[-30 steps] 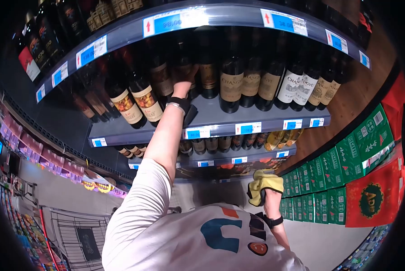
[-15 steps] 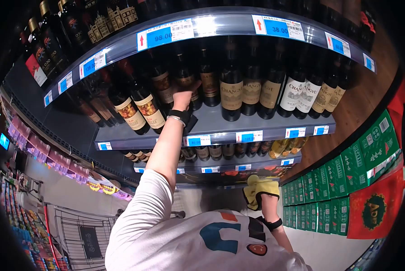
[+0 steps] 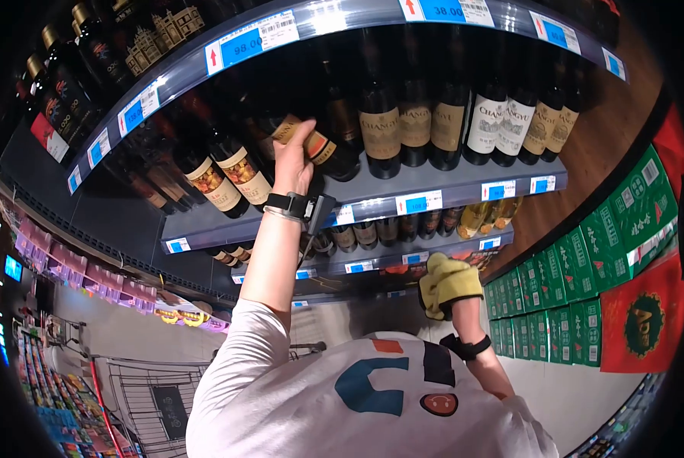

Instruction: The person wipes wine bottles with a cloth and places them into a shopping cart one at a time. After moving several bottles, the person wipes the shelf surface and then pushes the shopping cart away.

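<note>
My left hand (image 3: 291, 166) is wrapped around a dark wine bottle (image 3: 336, 162) with a tan and orange label. This bottle leans on the shelf (image 3: 391, 183), its base toward the right. Left of it stand two wine bottles with fruit pictures on their labels (image 3: 243, 175); another dark bottle (image 3: 343, 114) is just behind to the right. Lower right, my right hand (image 3: 466, 311) is closed on a yellow cloth (image 3: 447, 284) with dark edging, which covers the fingers.
Changyu wine bottles (image 3: 380, 130) line the right half of the shelf. An upper shelf edge (image 3: 342, 21) with price tags juts out above. Green cartons (image 3: 586, 282) are stacked at right, beside a red box (image 3: 643, 324). A shopping cart (image 3: 151, 397) stands at lower left.
My left hand has tilted the bottle, its base swinging right and its label turning into view. My right hand has risen slightly with the yellow cloth. The view has shifted a little.
</note>
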`<state>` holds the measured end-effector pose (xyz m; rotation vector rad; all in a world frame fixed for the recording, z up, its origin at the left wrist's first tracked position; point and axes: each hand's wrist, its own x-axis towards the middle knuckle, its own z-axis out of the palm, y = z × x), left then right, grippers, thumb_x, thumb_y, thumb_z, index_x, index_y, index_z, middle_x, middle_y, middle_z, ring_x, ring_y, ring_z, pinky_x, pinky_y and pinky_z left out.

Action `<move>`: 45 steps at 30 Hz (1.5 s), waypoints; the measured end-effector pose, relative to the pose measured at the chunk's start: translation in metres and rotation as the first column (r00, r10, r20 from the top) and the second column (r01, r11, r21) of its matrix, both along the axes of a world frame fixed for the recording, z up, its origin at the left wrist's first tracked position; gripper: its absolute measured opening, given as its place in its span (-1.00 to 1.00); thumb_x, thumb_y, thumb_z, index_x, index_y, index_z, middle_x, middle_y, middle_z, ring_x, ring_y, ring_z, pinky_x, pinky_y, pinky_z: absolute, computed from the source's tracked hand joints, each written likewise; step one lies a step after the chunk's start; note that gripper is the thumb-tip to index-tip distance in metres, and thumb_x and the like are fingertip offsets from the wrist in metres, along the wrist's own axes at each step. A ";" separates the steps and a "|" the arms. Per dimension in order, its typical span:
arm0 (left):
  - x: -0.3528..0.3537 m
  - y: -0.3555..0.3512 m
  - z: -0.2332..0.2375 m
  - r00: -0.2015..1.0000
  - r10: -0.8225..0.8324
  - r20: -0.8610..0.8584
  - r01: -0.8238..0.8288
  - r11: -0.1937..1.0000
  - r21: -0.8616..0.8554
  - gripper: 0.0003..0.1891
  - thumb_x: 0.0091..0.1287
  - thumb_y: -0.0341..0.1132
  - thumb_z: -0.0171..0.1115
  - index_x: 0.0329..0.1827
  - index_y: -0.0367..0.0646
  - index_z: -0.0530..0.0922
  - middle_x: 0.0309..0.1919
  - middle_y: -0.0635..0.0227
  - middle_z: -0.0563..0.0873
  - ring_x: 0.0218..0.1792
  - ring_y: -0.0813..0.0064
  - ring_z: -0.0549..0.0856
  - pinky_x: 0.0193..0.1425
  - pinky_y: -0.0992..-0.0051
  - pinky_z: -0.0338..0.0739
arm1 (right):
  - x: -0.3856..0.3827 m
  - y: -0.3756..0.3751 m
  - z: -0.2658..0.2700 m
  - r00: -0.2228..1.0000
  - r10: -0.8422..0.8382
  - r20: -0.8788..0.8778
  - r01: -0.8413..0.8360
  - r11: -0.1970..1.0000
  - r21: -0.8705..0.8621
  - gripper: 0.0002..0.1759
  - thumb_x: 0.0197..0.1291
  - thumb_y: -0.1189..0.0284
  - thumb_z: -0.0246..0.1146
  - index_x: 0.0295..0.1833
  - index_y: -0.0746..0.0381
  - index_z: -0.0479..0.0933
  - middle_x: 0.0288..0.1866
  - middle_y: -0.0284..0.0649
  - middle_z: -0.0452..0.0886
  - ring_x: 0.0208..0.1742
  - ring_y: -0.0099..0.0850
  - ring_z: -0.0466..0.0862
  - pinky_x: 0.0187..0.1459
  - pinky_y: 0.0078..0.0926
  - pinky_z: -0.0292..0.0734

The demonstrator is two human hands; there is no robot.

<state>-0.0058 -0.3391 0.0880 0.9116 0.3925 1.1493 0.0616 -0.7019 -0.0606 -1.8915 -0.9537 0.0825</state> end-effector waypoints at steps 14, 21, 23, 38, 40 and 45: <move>-0.059 -0.163 0.007 0.972 -0.233 0.013 0.227 0.957 0.178 -0.59 0.18 -0.49 0.37 0.07 -0.15 0.43 -0.22 0.43 0.62 -0.21 0.60 0.64 -0.03 0.53 0.57 | -0.066 0.081 0.061 0.789 0.490 -0.371 -0.354 0.856 0.377 -0.40 0.32 0.43 0.19 0.42 0.21 0.17 0.35 -0.23 0.34 0.31 -0.40 0.41 0.29 -0.39 0.35; -0.085 -0.166 0.004 0.901 -0.428 -0.068 0.433 0.880 0.195 -0.44 0.08 -0.34 0.38 0.15 -0.32 0.40 0.02 0.11 0.61 0.05 0.24 0.67 0.15 0.32 0.58 | -0.068 0.102 0.085 0.607 0.629 -0.486 -0.271 0.738 0.618 -0.51 0.31 0.41 0.20 0.31 0.25 0.31 0.20 -0.21 0.47 0.17 -0.42 0.50 0.18 -0.45 0.45; -0.088 -0.165 0.004 0.951 -0.229 -0.210 0.284 0.914 0.291 -0.38 0.01 -0.45 0.44 0.16 -0.27 0.35 -0.03 0.21 0.62 -0.02 0.40 0.66 0.07 0.42 0.58 | -0.073 0.105 0.089 0.551 0.664 -0.506 -0.148 0.674 0.723 -0.51 0.26 0.45 0.26 0.28 0.23 0.34 0.18 -0.20 0.49 0.14 -0.42 0.52 0.14 -0.47 0.48; -0.129 -0.170 -0.005 0.548 -0.705 -0.450 0.817 0.567 0.107 -0.09 -0.15 -0.50 0.56 0.35 -0.19 0.27 0.11 0.33 0.57 0.13 0.49 0.55 0.24 0.41 0.46 | -0.051 0.093 0.181 0.628 0.688 -0.365 -0.282 0.638 0.716 -0.63 -0.03 0.56 0.41 -0.07 0.36 0.49 -0.21 -0.16 0.65 -0.17 -0.39 0.69 -0.09 -0.45 0.60; -0.137 -0.162 -0.009 0.403 -0.831 -0.383 0.888 0.456 -0.054 -0.11 -0.13 -0.50 0.54 0.35 -0.19 0.28 0.10 0.33 0.57 0.12 0.49 0.56 0.26 0.41 0.43 | -0.038 0.096 0.173 0.396 0.842 -0.368 -0.305 0.498 0.812 -0.63 -0.01 0.59 0.39 -0.05 0.37 0.48 -0.19 -0.12 0.65 -0.16 -0.37 0.68 -0.08 -0.43 0.60; -0.150 -0.167 -0.026 0.295 -0.905 -0.308 0.894 0.375 -0.245 -0.19 -0.18 -0.39 0.56 0.24 -0.24 0.39 0.03 0.27 0.64 0.06 0.45 0.63 0.16 0.41 0.52 | -0.031 0.097 0.153 0.505 0.717 -0.480 -0.162 0.625 0.764 -0.70 0.29 0.51 0.22 0.12 0.29 0.47 -0.03 -0.27 0.60 -0.11 -0.52 0.63 -0.08 -0.57 0.60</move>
